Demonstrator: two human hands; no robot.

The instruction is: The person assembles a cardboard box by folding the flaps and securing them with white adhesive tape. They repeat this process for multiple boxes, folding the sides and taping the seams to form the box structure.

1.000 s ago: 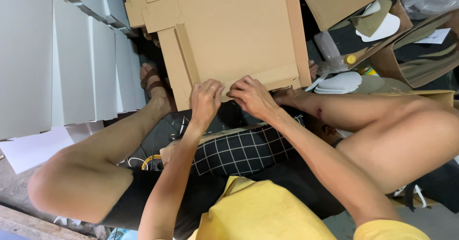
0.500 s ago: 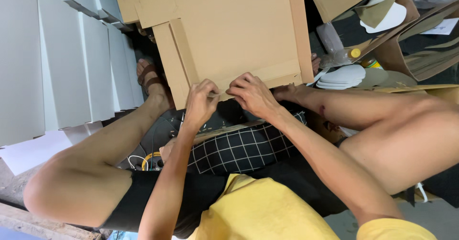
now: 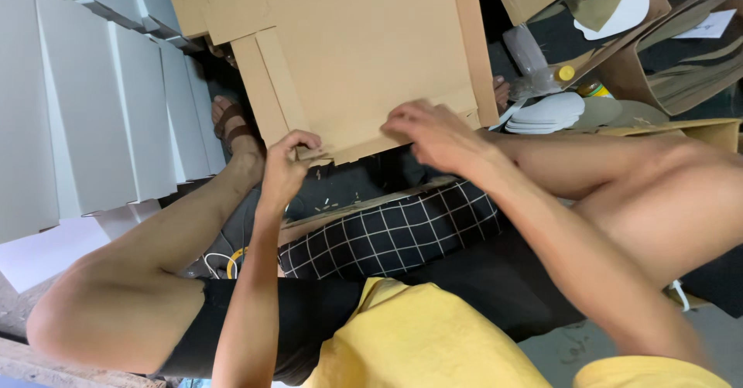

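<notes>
At nine o'clock stand white boxes [image 3: 101,102]. Our left hand [image 3: 285,170] pinches the near corner of the cardboard sheet [image 3: 364,47], which fills twelve o'clock. Our right hand [image 3: 433,134] presses its fingers on that edge; white insoles [image 3: 551,112] lie at two o'clock.

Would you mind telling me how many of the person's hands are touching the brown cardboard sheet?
2: the left hand pinches the cardboard sheet at its near left corner, and the right hand presses on its near edge further right.
</notes>
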